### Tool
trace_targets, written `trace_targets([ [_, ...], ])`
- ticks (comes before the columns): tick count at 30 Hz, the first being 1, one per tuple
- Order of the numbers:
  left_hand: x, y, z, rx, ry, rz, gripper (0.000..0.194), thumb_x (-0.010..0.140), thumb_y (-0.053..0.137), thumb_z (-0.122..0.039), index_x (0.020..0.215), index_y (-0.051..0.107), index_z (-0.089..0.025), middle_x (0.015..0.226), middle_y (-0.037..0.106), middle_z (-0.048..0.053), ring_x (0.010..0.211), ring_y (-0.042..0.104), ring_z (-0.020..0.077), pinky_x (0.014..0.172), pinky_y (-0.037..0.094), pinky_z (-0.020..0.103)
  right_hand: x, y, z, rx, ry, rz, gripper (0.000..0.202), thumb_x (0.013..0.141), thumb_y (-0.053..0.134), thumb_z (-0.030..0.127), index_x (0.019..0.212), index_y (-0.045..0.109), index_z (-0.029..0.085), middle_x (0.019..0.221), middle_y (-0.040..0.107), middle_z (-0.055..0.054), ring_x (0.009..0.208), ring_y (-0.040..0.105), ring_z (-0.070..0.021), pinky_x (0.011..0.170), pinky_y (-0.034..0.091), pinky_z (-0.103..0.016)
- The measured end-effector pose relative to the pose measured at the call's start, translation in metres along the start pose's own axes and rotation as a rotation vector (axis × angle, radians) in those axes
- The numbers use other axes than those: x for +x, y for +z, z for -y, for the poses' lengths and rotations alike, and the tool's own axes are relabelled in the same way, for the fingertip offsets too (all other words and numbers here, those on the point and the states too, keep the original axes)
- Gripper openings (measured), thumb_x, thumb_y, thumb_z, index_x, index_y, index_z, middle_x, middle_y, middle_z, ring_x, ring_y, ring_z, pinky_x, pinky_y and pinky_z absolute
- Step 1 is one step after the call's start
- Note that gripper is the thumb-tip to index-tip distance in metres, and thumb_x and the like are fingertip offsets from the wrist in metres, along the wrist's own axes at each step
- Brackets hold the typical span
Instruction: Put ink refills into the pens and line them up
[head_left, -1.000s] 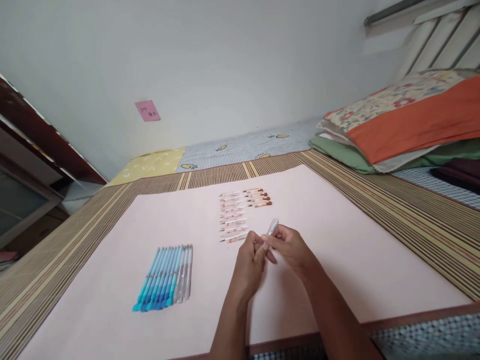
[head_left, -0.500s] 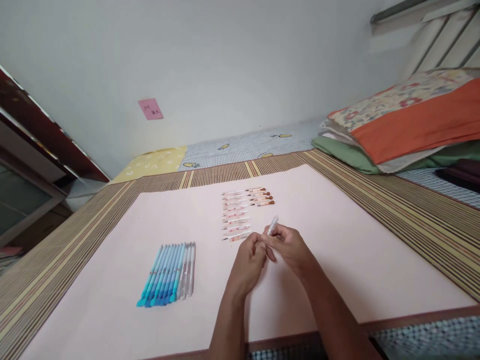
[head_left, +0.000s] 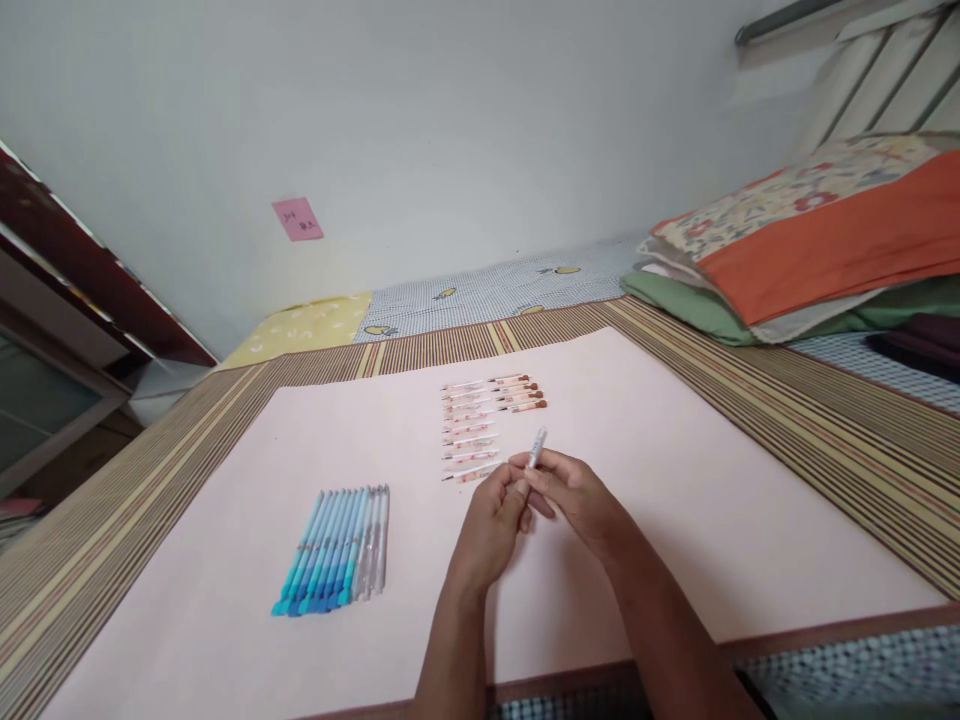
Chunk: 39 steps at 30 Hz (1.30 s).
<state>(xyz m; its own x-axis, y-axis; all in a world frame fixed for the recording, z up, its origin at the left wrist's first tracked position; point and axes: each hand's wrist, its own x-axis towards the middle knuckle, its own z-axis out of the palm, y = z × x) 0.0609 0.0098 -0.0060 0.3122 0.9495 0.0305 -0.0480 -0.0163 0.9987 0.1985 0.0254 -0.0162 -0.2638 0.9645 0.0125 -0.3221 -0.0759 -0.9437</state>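
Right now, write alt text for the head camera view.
Two bare hands, left hand and right hand, hold a slim clear plastic pen together above a pale pink board. A row of blue and clear pens lies left, and rows of pink-patterned pen parts lie ahead.

Both forearms are reaching toward twelve o'clock; the left hand [head_left: 491,525] and right hand [head_left: 581,498] are meeting, fingertips pinching together, palms facing.

The pens [head_left: 334,550] look like glossy plastic (some clear, some blue). They lie on a matt, smooth pink paper sheet [head_left: 675,480]. Beneath it lies a ribbed woven mat [head_left: 847,420].
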Motion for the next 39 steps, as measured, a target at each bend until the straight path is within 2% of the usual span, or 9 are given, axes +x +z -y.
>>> trace_targets([
  [5, -0.001, -0.001, 0.001, -0.014, -0.015, 0.031, 0.029, 0.097, 0.047, -0.045, 0.090, 0.053, -0.017, 0.073, 0.068, 0.005, 0.055, 0.042, 0.0116, 0.056, 0.034, 0.026, 0.000, -0.003, -0.001, 0.043, -0.018, 0.075, 0.028, 0.081, 0.074, 0.044, 0.088, 0.063, 0.019, 0.043, 0.046, 0.010, 0.043, 0.060, -0.0191, 0.054, 0.056, -0.038],
  [10, -0.003, 0.003, 0.002, -0.080, -0.048, -0.098, 0.014, 0.096, 0.046, -0.034, 0.103, 0.045, -0.022, 0.063, 0.060, -0.004, 0.053, 0.042, 0.0121, 0.056, 0.033, 0.025, 0.005, 0.000, -0.009, 0.033, -0.031, -0.006, 0.035, 0.076, 0.078, 0.048, 0.074, 0.055, 0.022, 0.043, 0.045, 0.010, 0.039, 0.056, -0.0168, 0.048, 0.053, -0.034],
  [16, -0.005, 0.005, -0.002, -0.012, 0.011, -0.057, 0.021, 0.097, 0.049, -0.036, 0.111, 0.045, -0.021, 0.061, 0.054, -0.005, 0.059, 0.047, 0.0135, 0.061, 0.038, 0.026, 0.006, 0.000, -0.010, 0.006, -0.012, -0.101, 0.042, 0.072, 0.081, 0.047, 0.063, 0.047, 0.023, 0.042, 0.046, 0.009, 0.036, 0.049, -0.0124, 0.041, 0.041, -0.027],
  [19, -0.003, 0.005, -0.001, -0.046, 0.000, -0.049, 0.030, 0.094, 0.054, -0.040, 0.114, 0.046, -0.020, 0.065, 0.061, -0.003, 0.060, 0.054, 0.0144, 0.064, 0.042, 0.027, 0.005, -0.002, -0.010, 0.037, 0.001, -0.085, 0.041, 0.072, 0.082, 0.047, 0.065, 0.049, 0.023, 0.042, 0.046, 0.009, 0.036, 0.051, -0.0140, 0.041, 0.039, -0.027],
  [22, 0.000, 0.003, 0.001, -0.138, -0.091, -0.068, 0.036, 0.091, 0.058, -0.049, 0.109, 0.048, -0.019, 0.072, 0.070, 0.003, 0.056, 0.059, 0.0152, 0.062, 0.044, 0.029, 0.007, -0.006, -0.014, 0.083, 0.031, -0.087, 0.042, 0.071, 0.081, 0.051, 0.066, 0.051, 0.023, 0.042, 0.045, 0.009, 0.034, 0.048, -0.0138, 0.041, 0.038, -0.028],
  [25, 0.000, -0.002, 0.003, -0.161, -0.198, -0.114, 0.044, 0.089, 0.055, -0.060, 0.099, 0.053, -0.018, 0.074, 0.073, 0.008, 0.052, 0.062, 0.0159, 0.057, 0.042, 0.028, 0.010, -0.014, -0.018, 0.068, 0.034, -0.207, 0.041, 0.067, 0.084, 0.051, 0.068, 0.059, 0.019, 0.052, 0.056, 0.005, 0.044, 0.050, -0.0123, 0.047, 0.041, -0.028],
  [29, -0.001, -0.007, 0.004, -0.167, -0.249, -0.014, 0.047, 0.081, 0.065, -0.059, 0.087, 0.065, -0.012, 0.062, 0.068, 0.006, 0.046, 0.056, 0.0126, 0.052, 0.038, 0.025, 0.011, -0.022, -0.018, 0.079, 0.010, -0.278, 0.038, 0.064, 0.087, 0.049, 0.074, 0.070, 0.016, 0.067, 0.064, 0.000, 0.062, 0.056, -0.0133, 0.062, 0.044, -0.028],
  [33, 0.002, -0.004, 0.005, -0.200, -0.186, -0.088, 0.039, 0.072, 0.077, -0.049, 0.077, 0.068, -0.012, 0.059, 0.065, 0.004, 0.046, 0.054, 0.0108, 0.053, 0.041, 0.024, 0.011, -0.024, -0.014, 0.096, 0.007, -0.304, 0.041, 0.059, 0.090, 0.050, 0.074, 0.074, 0.016, 0.069, 0.066, -0.002, 0.065, 0.056, -0.0133, 0.065, 0.044, -0.028],
  [39, 0.005, 0.005, 0.007, -0.136, -0.045, -0.226, 0.024, 0.073, 0.076, -0.037, 0.073, 0.066, -0.014, 0.059, 0.065, 0.003, 0.052, 0.055, 0.0122, 0.056, 0.044, 0.025, 0.012, -0.019, -0.012, 0.113, -0.045, -0.373, 0.043, 0.055, 0.091, 0.052, 0.072, 0.075, 0.017, 0.069, 0.067, -0.002, 0.067, 0.056, -0.0132, 0.068, 0.045, -0.028],
])
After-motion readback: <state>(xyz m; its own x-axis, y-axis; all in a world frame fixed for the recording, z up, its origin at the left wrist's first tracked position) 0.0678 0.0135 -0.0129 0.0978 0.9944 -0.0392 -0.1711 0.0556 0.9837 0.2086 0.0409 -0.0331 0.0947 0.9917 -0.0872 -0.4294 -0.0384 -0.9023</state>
